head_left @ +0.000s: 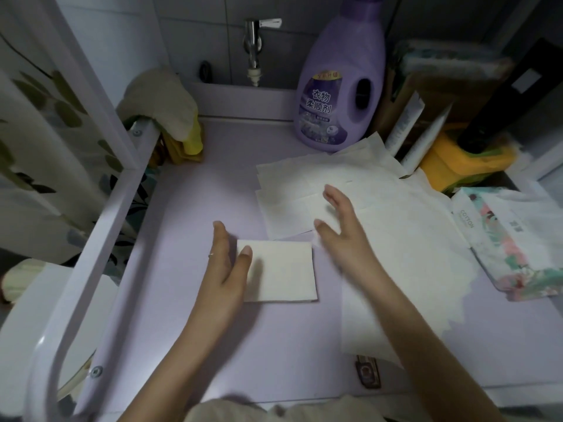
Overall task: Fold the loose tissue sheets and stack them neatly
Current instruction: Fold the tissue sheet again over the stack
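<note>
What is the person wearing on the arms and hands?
Both forearms are bare, no sleeves in view. The left hand wears a thin silver-coloured ring on one finger. The right hand shows no ring; neither wrist has a watch or bracelet.

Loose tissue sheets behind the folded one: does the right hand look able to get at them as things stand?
Probably yes. The right hand is open directly over the loose tissue sheets, nothing lies between, and the purple bottle stands behind them.
</note>
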### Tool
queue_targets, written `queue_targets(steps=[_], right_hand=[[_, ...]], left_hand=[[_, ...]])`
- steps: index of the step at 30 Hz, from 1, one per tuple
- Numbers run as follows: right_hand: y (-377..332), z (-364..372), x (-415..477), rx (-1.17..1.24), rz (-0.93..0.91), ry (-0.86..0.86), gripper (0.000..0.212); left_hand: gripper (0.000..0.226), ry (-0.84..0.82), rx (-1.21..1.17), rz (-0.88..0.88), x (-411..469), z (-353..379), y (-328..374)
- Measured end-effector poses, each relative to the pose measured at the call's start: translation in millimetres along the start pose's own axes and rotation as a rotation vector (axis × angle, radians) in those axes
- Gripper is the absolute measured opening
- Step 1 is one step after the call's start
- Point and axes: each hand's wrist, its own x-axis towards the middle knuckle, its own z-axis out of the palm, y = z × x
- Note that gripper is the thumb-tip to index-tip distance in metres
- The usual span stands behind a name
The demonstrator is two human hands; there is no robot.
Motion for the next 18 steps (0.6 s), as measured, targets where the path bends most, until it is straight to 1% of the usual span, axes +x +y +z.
queue_targets(steps=[2,4,6,7,8,9,12,15,18], right_hand=[[9.7,-13.4,32.0,-0.193,-0.101,0.009,0.055],[21.8,-18.0,66.8,-0.512,-0.17,-0.008,0.054],[32.7,-17.1,95.2,-0.881,-0.212,-0.121,0.055],[37.7,-16.2,104.3,-1.004,-0.22,-0.201,0.053],[40.8,-15.7,111.2,-1.065,-0.219,-0.246,0.052],[45.0,-15.4,116.7,-1.092,-0.231,-0.238,0.052],[46.3,-12.1,130.3,-1.165,-0.397,-0.08,0.046],[47.1,-8.9,137.8,-1.171,-0.576,-0.026,0.035],[53.6,-12.7,138.6,-1.165,-0.711,0.008,0.016]], left_hand=[[0.064,0.017,0.024,0.045,0.9,-2.3,4.5],[0.065,0.032,0.024,0.083,2.6,-2.6,8.3],[0.067,0.047,0.028,0.113,5.4,-2.4,11.0],[0.068,0.054,0.027,0.121,5.6,-2.5,11.8],[0.068,0.061,0.021,0.13,5.7,-2.9,12.2],[0.068,0.064,0.011,0.14,4.5,-3.1,12.6],[0.066,0.059,-0.011,0.139,-0.3,-1.3,10.4],[0.066,0.03,0.01,0.145,-4.0,2.9,5.8],[0.065,0.027,-0.002,0.146,-4.7,2.8,5.1]])
